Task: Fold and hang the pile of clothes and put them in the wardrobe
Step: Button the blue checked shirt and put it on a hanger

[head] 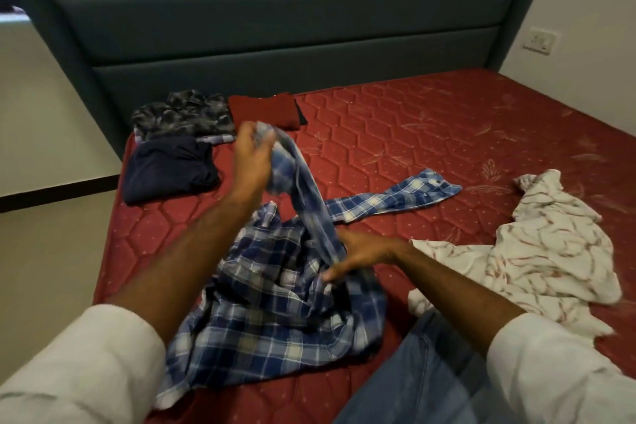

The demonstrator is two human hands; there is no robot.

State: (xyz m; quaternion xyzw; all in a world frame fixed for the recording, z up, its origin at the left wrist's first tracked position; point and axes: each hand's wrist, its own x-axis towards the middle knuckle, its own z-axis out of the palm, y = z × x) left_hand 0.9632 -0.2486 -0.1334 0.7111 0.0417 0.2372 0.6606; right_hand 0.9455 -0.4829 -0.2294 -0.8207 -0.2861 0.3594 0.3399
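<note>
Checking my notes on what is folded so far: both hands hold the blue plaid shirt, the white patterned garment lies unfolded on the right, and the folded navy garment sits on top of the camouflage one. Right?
One slip. In the head view the folded navy garment lies on the mattress in front of the camouflage one, not on top. The rest stands: left hand and right hand hold the blue plaid shirt; the white patterned garment lies unfolded.

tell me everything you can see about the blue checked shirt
The blue checked shirt is blue, navy and white woven cloth, crumpled and unfolded on the red mattress. One sleeve lies flat, stretched toward the right, cuff buttons showing. The left hand lifts the other sleeve; the right hand grips it lower down, near the body.
</note>
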